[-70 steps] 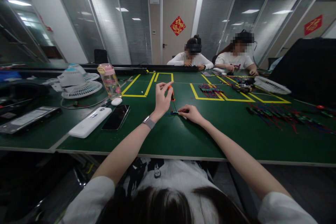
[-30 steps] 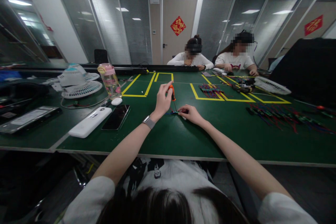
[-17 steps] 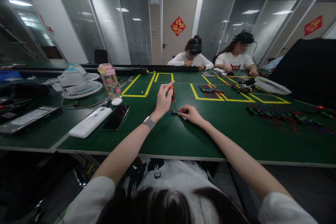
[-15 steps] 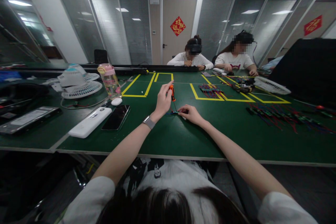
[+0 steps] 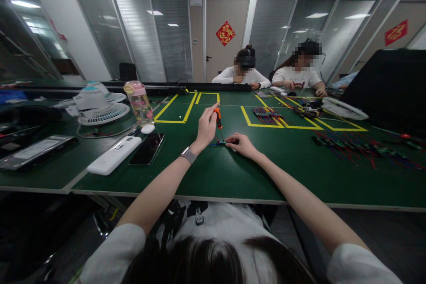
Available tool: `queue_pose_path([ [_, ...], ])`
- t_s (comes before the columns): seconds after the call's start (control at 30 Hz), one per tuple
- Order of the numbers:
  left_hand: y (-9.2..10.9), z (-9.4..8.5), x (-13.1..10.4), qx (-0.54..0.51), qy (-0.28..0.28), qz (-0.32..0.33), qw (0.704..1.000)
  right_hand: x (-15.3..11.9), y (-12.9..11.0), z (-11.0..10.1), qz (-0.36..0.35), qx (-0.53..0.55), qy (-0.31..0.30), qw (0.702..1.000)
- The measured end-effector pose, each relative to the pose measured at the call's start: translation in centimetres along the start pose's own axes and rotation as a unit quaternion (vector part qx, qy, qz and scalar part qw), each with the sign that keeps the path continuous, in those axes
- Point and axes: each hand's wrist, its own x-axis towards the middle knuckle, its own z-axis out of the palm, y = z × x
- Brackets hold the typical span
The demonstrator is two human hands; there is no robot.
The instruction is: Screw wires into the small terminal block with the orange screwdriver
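My left hand point(image 5: 207, 125), with a watch on its wrist, is closed on an orange and black screwdriver point(image 5: 218, 118). The screwdriver stands nearly upright, its thin shaft pointing down. Its tip meets a small green circuit board point(image 5: 222, 143) with thin wires, low over the green table point(image 5: 206, 177). From the right side, the fingers of my right hand point(image 5: 242, 145) pinch the board's edge. Part of the board is hidden behind those fingers, and the exact spot under the tip is too small to make out.
A black phone point(image 5: 147, 149), a white power bank point(image 5: 115, 154) and a pink-lidded bottle point(image 5: 140, 103) stand to the left, beyond them a white fan point(image 5: 103, 111). Wired boards point(image 5: 359, 146) lie at right, more point(image 5: 266, 115) near yellow tape. Two people sit opposite.
Almost nothing differs. The screwdriver's handle has shifted very slightly in my left hand, while my right hand stays at the board.
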Motion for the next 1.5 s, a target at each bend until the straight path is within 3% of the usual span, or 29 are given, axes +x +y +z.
queue_pose_path([
  [0.23, -0.02, 0.0, -0.07, 0.041, 0.037, 0.01, 0.998, 0.0, 0.05, -0.01, 0.002, 0.005, 0.001, 1.0],
  [0.4, 0.09, -0.07, 0.0, -0.002, 0.014, 0.003, 1.0, 0.02, 0.19, -0.05, -0.004, 0.0, -0.002, 1.0],
  [0.6, 0.33, -0.15, -0.03, 0.019, 0.02, 0.005, 1.0, 0.0, 0.02, -0.15, -0.002, -0.001, -0.005, 1.0],
  [0.8, 0.02, 0.0, 0.02, -0.035, -0.02, -0.02, 0.999, -0.01, -0.11, -0.22, -0.002, -0.003, -0.004, 1.0],
  [0.97, 0.02, 0.06, -0.02, 0.012, 0.007, 0.009, 1.0, -0.03, -0.17, -0.09, 0.0, -0.005, 0.002, 1.0],
  [1.3, -0.11, 0.15, -0.08, 0.017, -0.001, 0.027, 1.0, -0.05, -0.22, -0.09, -0.003, -0.002, 0.002, 1.0],
  [1.5, 0.1, 0.21, -0.07, -0.022, -0.045, 0.044, 0.998, 0.0, 0.06, -0.03, -0.012, 0.0, 0.002, 1.0],
])
